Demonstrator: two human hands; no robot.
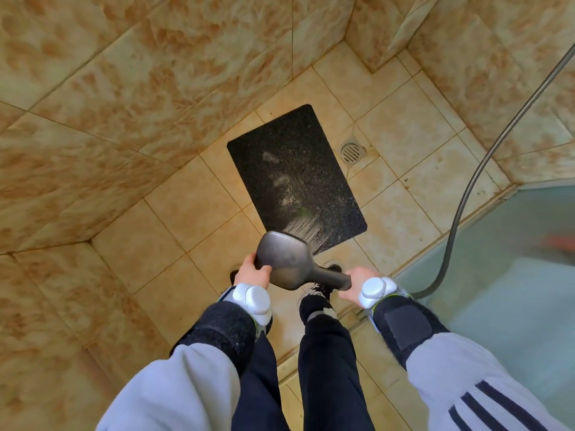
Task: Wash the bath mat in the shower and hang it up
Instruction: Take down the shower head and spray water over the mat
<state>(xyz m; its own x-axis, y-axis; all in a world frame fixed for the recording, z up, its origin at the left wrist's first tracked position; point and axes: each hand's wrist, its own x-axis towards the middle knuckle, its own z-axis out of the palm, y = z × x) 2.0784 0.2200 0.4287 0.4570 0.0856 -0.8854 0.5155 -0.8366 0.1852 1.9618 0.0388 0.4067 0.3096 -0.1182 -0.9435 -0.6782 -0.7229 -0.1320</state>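
Note:
A black bath mat (292, 172) lies flat on the tiled shower floor, with pale foamy patches along its middle. Water streams from a dark shower head (284, 259) onto the mat's near end. My left hand (252, 272) grips the rim of the shower head's wide face. My right hand (353, 287) is curled round its handle. Both hands are just above the mat's near edge.
A round floor drain (351, 153) sits right of the mat. The metal shower hose (485, 163) arcs from the upper right down to the handle. Frosted glass panel (497, 290) stands at right; tiled walls enclose left and back. My feet stand at the shower's threshold.

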